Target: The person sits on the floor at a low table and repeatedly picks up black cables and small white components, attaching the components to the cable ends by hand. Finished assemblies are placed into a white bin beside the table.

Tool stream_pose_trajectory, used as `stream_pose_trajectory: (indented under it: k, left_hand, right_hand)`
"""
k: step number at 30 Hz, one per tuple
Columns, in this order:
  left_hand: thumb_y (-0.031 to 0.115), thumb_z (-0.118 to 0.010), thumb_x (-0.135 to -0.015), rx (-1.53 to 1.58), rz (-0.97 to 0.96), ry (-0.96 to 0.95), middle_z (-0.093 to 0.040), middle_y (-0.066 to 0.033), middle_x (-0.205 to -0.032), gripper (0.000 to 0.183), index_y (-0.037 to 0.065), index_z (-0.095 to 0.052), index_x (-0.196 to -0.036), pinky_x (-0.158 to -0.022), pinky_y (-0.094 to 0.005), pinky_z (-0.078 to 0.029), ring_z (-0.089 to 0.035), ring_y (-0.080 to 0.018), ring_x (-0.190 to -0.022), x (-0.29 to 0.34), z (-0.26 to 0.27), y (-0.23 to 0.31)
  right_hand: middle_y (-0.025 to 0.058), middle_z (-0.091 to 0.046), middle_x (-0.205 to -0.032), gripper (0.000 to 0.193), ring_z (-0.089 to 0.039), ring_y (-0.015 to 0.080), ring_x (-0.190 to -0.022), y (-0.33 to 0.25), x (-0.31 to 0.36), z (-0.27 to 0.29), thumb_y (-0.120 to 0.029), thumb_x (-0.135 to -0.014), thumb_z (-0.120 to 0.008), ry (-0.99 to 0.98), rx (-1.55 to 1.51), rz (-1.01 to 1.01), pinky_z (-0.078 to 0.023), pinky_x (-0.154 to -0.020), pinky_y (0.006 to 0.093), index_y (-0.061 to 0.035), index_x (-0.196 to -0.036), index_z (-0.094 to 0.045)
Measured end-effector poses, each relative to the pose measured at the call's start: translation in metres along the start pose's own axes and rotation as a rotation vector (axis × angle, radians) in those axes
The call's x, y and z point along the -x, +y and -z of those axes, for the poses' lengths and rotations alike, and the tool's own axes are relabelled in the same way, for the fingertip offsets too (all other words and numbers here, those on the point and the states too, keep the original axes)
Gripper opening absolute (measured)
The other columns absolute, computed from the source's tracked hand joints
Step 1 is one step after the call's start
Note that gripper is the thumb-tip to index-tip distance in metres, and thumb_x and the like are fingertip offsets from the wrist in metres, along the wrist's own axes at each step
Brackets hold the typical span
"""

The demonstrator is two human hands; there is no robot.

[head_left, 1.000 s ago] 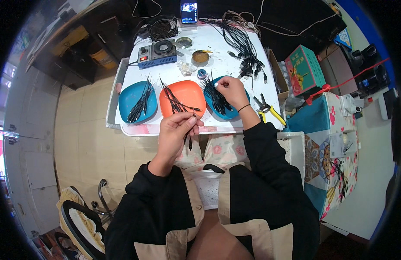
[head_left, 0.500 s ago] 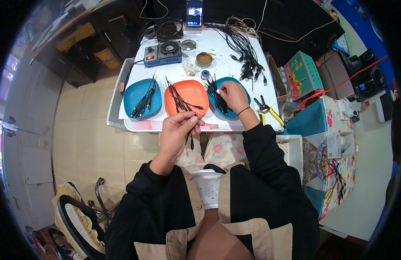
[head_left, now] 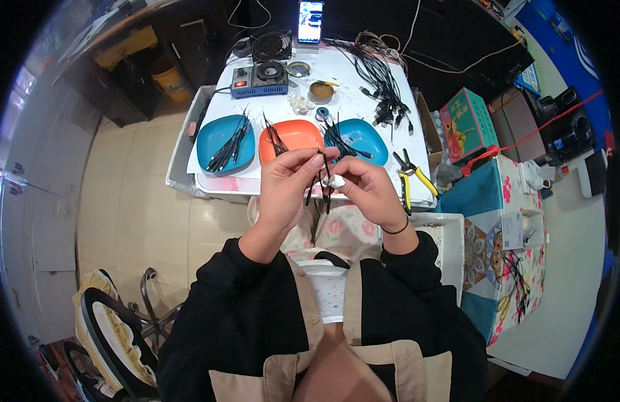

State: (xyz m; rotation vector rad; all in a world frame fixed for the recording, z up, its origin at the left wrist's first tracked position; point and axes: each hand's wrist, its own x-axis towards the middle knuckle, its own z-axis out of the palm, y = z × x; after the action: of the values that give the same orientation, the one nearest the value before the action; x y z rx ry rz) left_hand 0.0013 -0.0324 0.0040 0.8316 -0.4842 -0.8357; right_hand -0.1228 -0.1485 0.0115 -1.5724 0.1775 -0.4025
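My left hand (head_left: 284, 189) pinches thin black cables (head_left: 328, 203) just in front of the trays. Close beside it, my right hand (head_left: 371, 190) has its fingertips closed on the same cables, a white wrap (head_left: 336, 181) around one finger. The exact grip is partly hidden by the fingers. Behind my hands stand three trays in a row: a blue tray (head_left: 206, 137) on the left, an orange tray (head_left: 308, 136) in the middle and another blue tray (head_left: 371, 139) on the right. Short black cables (head_left: 227, 151) lie in each of them.
A blue box-shaped heater (head_left: 259, 87), a small tin (head_left: 321, 91) and a lit phone (head_left: 310, 23) stand farther back. Long black cables (head_left: 389, 106) spread at the far right. Yellow-handled pliers (head_left: 416, 179) lie near the right edge. A chair (head_left: 115, 321) stands at lower left.
My right hand has come from the right blue tray to my left hand and now closes on the cables. My left hand has risen slightly with them.
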Motion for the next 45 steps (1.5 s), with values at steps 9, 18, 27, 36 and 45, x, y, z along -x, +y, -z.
stream_pose_trajectory:
  k: [9,18,27,36,45]
  left_hand:
    - [0.005,-0.059,-0.091,0.014,0.030,-0.055,-0.068,-0.0143,-0.102,0.018,-0.005,-0.065,-0.105,-0.077,-0.0266,-0.054,-0.065,-0.0145,-0.085,0.025,-0.013,0.008]
    - [0.004,-0.058,-0.091,-0.154,-0.068,-0.122,-0.069,-0.0113,-0.091,0.017,-0.005,-0.064,-0.104,-0.071,-0.0245,-0.053,-0.064,-0.0129,-0.078,0.041,-0.013,0.007]
    - [0.003,-0.054,-0.093,0.065,0.070,-0.184,-0.066,-0.0109,-0.081,0.016,-0.004,-0.060,-0.106,-0.052,-0.0196,-0.037,-0.046,-0.0066,-0.058,0.048,-0.008,0.005]
    - [0.006,-0.054,-0.093,0.177,0.161,-0.148,-0.064,-0.0091,-0.079,0.016,-0.002,-0.063,-0.103,-0.054,-0.0190,-0.039,-0.049,-0.0073,-0.060,0.056,0.000,0.004]
    - [0.008,-0.058,-0.089,0.055,0.130,-0.315,-0.062,-0.0057,-0.070,0.012,-0.002,-0.064,-0.091,-0.049,-0.0189,-0.034,-0.047,-0.0046,-0.054,0.056,0.013,0.012]
  right_hand:
    - [0.0073,-0.061,-0.092,0.011,-0.061,0.0120,-0.082,-0.009,0.020,-0.010,-0.005,-0.089,-0.057,0.078,0.107,0.077,-0.050,-0.074,0.0256,0.0034,-0.096,-0.061]
    - [0.0049,-0.062,-0.088,0.013,-0.059,0.0095,-0.072,-0.043,0.027,-0.012,-0.008,-0.085,-0.065,0.223,0.310,0.197,-0.045,-0.062,0.0211,-0.0014,-0.096,-0.065]
    - [0.0030,-0.064,-0.082,0.011,-0.060,0.0070,-0.074,-0.035,0.027,-0.033,-0.007,-0.089,-0.064,0.205,-0.082,0.138,-0.049,-0.067,0.0203,0.0017,-0.095,-0.062]
    - [0.0010,-0.063,-0.082,0.009,-0.057,0.0056,-0.070,-0.016,0.032,-0.049,-0.008,-0.090,-0.061,0.307,-0.112,0.099,-0.046,-0.061,0.0187,-0.0005,-0.095,-0.062]
    - [0.0041,-0.051,-0.089,0.012,-0.052,0.0107,-0.070,-0.025,0.022,-0.055,-0.006,-0.087,-0.055,0.065,-0.503,-0.068,-0.045,-0.059,0.0207,-0.0039,-0.097,-0.049]
